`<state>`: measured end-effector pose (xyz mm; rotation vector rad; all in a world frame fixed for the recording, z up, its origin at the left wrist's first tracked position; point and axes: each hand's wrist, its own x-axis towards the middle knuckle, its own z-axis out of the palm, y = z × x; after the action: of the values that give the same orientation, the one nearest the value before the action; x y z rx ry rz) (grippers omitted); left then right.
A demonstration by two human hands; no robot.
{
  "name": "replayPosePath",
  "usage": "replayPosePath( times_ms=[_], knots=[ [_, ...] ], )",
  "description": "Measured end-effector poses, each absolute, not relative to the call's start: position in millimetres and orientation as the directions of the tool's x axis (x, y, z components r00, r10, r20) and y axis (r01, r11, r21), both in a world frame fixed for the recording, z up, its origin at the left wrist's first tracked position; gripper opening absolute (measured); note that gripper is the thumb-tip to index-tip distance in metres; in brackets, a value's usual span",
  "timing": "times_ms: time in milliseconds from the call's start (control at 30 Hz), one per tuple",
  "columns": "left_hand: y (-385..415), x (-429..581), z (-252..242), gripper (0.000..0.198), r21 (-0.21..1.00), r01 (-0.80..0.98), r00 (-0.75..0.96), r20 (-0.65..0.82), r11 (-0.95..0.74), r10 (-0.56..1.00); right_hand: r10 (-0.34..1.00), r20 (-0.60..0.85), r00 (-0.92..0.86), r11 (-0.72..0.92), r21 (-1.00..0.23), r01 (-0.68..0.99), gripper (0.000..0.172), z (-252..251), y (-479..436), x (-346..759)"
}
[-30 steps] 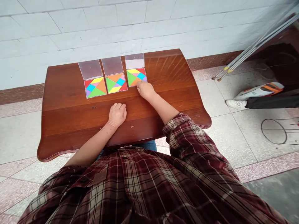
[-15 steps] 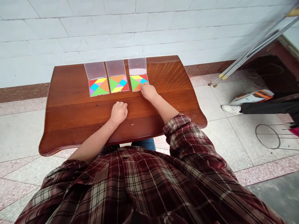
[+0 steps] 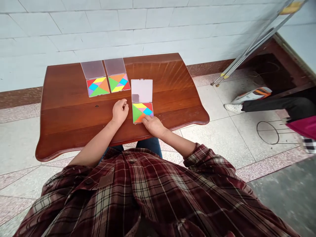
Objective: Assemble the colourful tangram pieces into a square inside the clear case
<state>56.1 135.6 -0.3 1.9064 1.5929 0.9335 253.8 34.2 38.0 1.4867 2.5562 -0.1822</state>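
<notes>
A tangram case (image 3: 138,109) with its clear lid (image 3: 142,91) folded back lies near the front of the wooden table. Green, yellow, orange, red, blue and pink pieces fill its tray. My right hand (image 3: 154,126) grips the near right corner of this tray, and its fingers cover part of the pieces. Just left of the case, my left hand (image 3: 120,111) rests with curled fingers on the table, apart from the case and holding nothing visible. Two more opened tangram cases, one at the left (image 3: 98,87) and one in the middle (image 3: 118,83), lie side by side farther back.
The brown wooden table (image 3: 66,108) stands against a white tiled wall (image 3: 103,29). Metal crutches (image 3: 244,56) lean at the right. Beyond the table's right side are another person's leg and white shoe (image 3: 233,108), a bag (image 3: 254,95) and a wire ring frame (image 3: 268,132).
My right hand has drawn the right tangram case, lid included, toward me, away from the other two. My left hand stays curled on the table, now beside that case.
</notes>
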Motion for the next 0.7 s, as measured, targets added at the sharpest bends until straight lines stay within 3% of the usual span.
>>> replayPosePath(
  times_ms=[133, 267, 467, 600, 700],
  knots=[
    [145, 58, 11, 0.04, 0.944, 0.319, -0.147, -0.032, 0.078, 0.989, 0.807, -0.224, -0.547, 0.549, -0.059, 0.834, 0.036, 42, 24, 244],
    [147, 52, 25, 0.049, 0.965, 0.126, -0.097, -0.218, 0.229, 0.971, 0.792, -0.239, -0.562, 0.562, -0.078, 0.824, 0.033, 46, 27, 233],
    [142, 46, 32, 0.026, 0.951, 0.13, -0.057, -0.276, 0.281, 0.959, 0.769, -0.249, -0.588, 0.588, -0.083, 0.805, 0.035, 51, 29, 208],
    [151, 38, 24, 0.014, 0.93, 0.219, -0.21, -0.249, 0.294, 0.945, 0.746, -0.275, -0.606, 0.609, -0.088, 0.789, 0.035, 53, 25, 196],
    [154, 25, 16, 0.02, 0.905, 0.345, -0.333, -0.131, 0.25, 0.934, 0.736, -0.285, -0.614, 0.617, -0.09, 0.781, 0.035, 53, 21, 192]
  ],
)
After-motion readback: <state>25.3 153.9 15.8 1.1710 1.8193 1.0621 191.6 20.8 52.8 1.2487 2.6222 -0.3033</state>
